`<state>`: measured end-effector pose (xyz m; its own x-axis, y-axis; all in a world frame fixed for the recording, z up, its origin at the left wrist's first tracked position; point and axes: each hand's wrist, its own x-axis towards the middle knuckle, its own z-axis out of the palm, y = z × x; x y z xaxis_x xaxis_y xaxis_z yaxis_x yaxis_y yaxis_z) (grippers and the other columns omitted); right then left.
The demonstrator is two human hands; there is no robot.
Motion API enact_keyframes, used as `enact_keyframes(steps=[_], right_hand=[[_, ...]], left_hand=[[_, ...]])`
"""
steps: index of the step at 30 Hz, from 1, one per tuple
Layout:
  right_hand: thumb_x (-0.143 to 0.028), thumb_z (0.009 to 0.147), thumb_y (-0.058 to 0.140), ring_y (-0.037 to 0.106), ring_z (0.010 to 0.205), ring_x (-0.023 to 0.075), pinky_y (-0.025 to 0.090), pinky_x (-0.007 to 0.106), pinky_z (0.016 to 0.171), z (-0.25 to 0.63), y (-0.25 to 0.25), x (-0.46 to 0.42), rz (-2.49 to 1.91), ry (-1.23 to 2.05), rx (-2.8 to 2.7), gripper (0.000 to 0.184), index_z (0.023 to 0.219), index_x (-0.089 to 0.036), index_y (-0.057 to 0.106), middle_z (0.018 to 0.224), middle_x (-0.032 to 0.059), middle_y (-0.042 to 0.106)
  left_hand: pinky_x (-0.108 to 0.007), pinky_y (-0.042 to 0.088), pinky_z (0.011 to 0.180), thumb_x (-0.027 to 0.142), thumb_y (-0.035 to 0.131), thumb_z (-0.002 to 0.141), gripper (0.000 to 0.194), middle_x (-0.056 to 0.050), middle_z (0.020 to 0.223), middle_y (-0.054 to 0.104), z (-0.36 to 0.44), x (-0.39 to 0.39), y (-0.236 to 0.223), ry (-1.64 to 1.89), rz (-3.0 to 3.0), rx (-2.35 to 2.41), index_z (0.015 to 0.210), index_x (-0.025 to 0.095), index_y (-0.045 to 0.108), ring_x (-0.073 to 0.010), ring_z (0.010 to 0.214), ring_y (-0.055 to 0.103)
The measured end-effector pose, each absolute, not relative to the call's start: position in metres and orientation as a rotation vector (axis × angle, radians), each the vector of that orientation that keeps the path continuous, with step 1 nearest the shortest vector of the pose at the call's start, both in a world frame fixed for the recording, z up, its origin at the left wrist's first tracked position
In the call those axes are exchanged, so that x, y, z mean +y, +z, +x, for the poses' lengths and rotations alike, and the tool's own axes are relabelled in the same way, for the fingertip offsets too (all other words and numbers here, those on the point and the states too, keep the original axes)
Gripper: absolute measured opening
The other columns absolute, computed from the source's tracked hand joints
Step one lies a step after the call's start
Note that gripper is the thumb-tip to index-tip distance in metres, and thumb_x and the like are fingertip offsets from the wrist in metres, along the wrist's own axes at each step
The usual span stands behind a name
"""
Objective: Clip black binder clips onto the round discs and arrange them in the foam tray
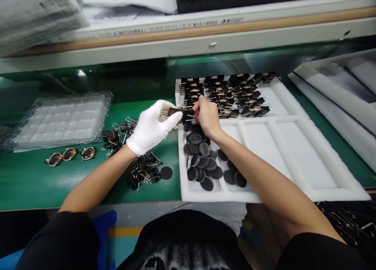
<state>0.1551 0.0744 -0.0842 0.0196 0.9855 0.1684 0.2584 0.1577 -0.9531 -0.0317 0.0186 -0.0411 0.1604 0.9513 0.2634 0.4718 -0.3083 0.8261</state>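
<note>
My left hand (pixel 151 127), in a white glove, and my bare right hand (pixel 206 115) meet over the left edge of a white foam tray (pixel 293 152). Between them they hold a black binder clip (pixel 179 112) with a dark piece in it. Rows of clipped assemblies (pixel 232 94) fill the tray's far part. Black round discs (pixel 202 160) lie heaped in the tray's near left compartment, just under my right wrist. A loose pile of binder clips (pixel 141 170) lies on the green mat below my left hand.
A clear plastic blister tray (pixel 63 119) sits at the left. Three gold-rimmed round parts (pixel 69 155) lie in front of it. One lone disc (pixel 166 172) lies on the mat. More white foam trays (pixel 340 94) stand at the right. A shelf rail (pixel 188 43) runs overhead.
</note>
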Motion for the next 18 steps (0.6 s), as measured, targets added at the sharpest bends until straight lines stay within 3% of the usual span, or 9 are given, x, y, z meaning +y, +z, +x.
enact_keyframes(steps=[4, 6, 8, 10, 12, 14, 16, 18], right_hand=[[-0.096, 0.083, 0.041, 0.066, 0.057, 0.0175, 0.046, 0.028, 0.047, 0.169, -0.046, 0.061, -1.137, 1.46, -1.372, 0.079, 0.082, -0.022, 0.067, 0.077, 0.0077, 0.071], [-0.097, 0.079, 0.046, 0.067, 0.056, 0.0183, 0.047, 0.028, 0.044, 0.178, -0.031, 0.051, -1.064, 1.84, -1.421, 0.079, 0.081, -0.021, 0.067, 0.078, 0.0098, 0.074], [-0.091, 0.078, 0.06, 0.066, 0.054, 0.0168, 0.048, 0.027, 0.044, 0.185, -0.022, 0.04, -1.012, 1.999, -1.462, 0.071, 0.077, -0.02, 0.066, 0.074, 0.01, 0.074], [-0.079, 0.078, 0.074, 0.064, 0.054, 0.0143, 0.049, 0.025, 0.047, 0.189, -0.02, 0.029, -0.975, 1.897, -1.487, 0.061, 0.077, -0.019, 0.065, 0.072, 0.0075, 0.074], [-0.072, 0.081, 0.078, 0.065, 0.055, 0.0131, 0.05, 0.024, 0.05, 0.192, -0.022, 0.02, -0.932, 1.697, -1.531, 0.054, 0.08, -0.019, 0.066, 0.072, 0.0045, 0.072], [-0.071, 0.084, 0.075, 0.065, 0.056, 0.0132, 0.051, 0.026, 0.051, 0.195, -0.025, 0.013, -0.909, 1.534, -1.582, 0.053, 0.081, -0.019, 0.067, 0.073, 0.0028, 0.071], [-0.071, 0.085, 0.074, 0.065, 0.056, 0.0137, 0.052, 0.028, 0.052, 0.198, -0.026, 0.008, -0.907, 1.446, -1.603, 0.051, 0.083, -0.02, 0.066, 0.073, 0.0011, 0.068], [-0.07, 0.087, 0.072, 0.064, 0.055, 0.0144, 0.053, 0.029, 0.051, 0.201, -0.026, 0.005, -0.91, 1.415, -1.622, 0.048, 0.087, -0.022, 0.066, 0.073, 0.0002, 0.067]], left_hand=[[-0.033, 0.061, 0.092, 0.038, 0.072, 0.095, 0.026, -0.009, 0.115, 0.077, -0.052, 0.023, -0.034, 1.246, 2.368, 1.062, 0.115, 0.022, 0.066, -0.0199, 0.106, 0.075], [-0.035, 0.059, 0.097, 0.032, 0.067, 0.098, 0.018, -0.011, 0.124, 0.075, -0.059, 0.028, -0.03, 1.217, 2.619, 0.849, 0.115, 0.025, 0.067, -0.0208, 0.115, 0.073], [-0.036, 0.058, 0.098, 0.03, 0.065, 0.099, 0.016, -0.012, 0.131, 0.073, -0.064, 0.032, -0.027, 1.103, 2.801, 0.699, 0.115, 0.028, 0.069, -0.0213, 0.119, 0.072], [-0.041, 0.057, 0.101, 0.042, 0.074, 0.094, 0.033, -0.014, 0.139, 0.068, -0.065, 0.033, -0.025, 1.024, 2.851, 0.655, 0.125, 0.03, 0.067, -0.0261, 0.125, 0.069], [-0.047, 0.056, 0.106, 0.063, 0.081, 0.081, 0.076, -0.019, 0.147, 0.062, -0.064, 0.029, -0.023, 1.026, 2.71, 0.711, 0.145, 0.028, 0.056, -0.0334, 0.131, 0.065], [-0.045, 0.06, 0.099, 0.076, 0.071, 0.082, 0.094, -0.021, 0.141, 0.065, -0.059, 0.02, -0.021, 0.955, 2.407, 0.789, 0.155, 0.023, 0.045, -0.0329, 0.121, 0.07], [-0.036, 0.062, 0.081, 0.073, 0.054, 0.096, 0.072, -0.014, 0.115, 0.076, -0.053, 0.01, -0.018, 0.772, 2.086, 0.888, 0.145, 0.02, 0.054, -0.0239, 0.092, 0.077], [-0.029, 0.058, 0.065, 0.064, 0.047, 0.103, 0.051, -0.005, 0.087, 0.077, -0.047, 0.003, -0.013, 0.609, 1.878, 0.975, 0.116, 0.018, 0.065, -0.0162, 0.064, 0.072]])
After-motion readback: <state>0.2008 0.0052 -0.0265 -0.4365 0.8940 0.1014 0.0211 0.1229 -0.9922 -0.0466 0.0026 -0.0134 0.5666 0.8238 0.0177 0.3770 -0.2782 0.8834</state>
